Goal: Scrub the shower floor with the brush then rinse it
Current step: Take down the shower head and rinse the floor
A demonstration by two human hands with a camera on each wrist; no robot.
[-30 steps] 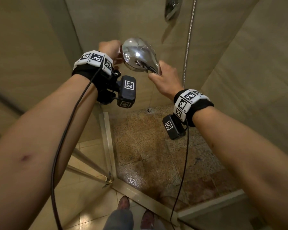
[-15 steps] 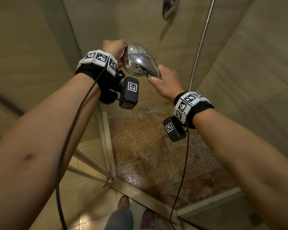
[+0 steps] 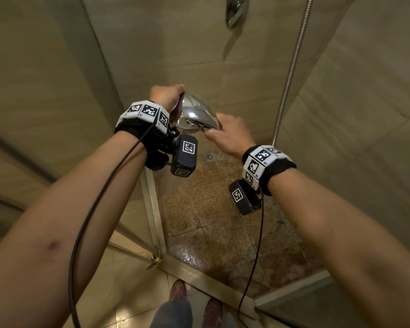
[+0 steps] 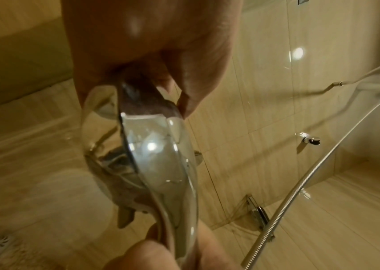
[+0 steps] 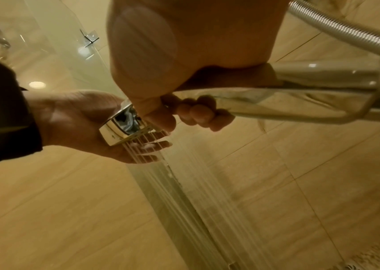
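Note:
I hold a chrome shower head up in front of the back wall with both hands. My right hand grips its handle, fingers curled round it. My left hand holds the rim of the spray face, thumb on top and fingers beneath. Water streams run from the face down toward the speckled shower floor, which looks wet. The metal hose rises behind my right wrist. No brush is in view.
A round drain sits at the floor's far corner. A chrome wall fitting is high on the back wall. The glass door and its metal frame stand left, a raised sill in front of my shoes.
Both hands and the shower head have dropped lower and tilted, and the view has shifted upward on the wall. The grips stay the same.

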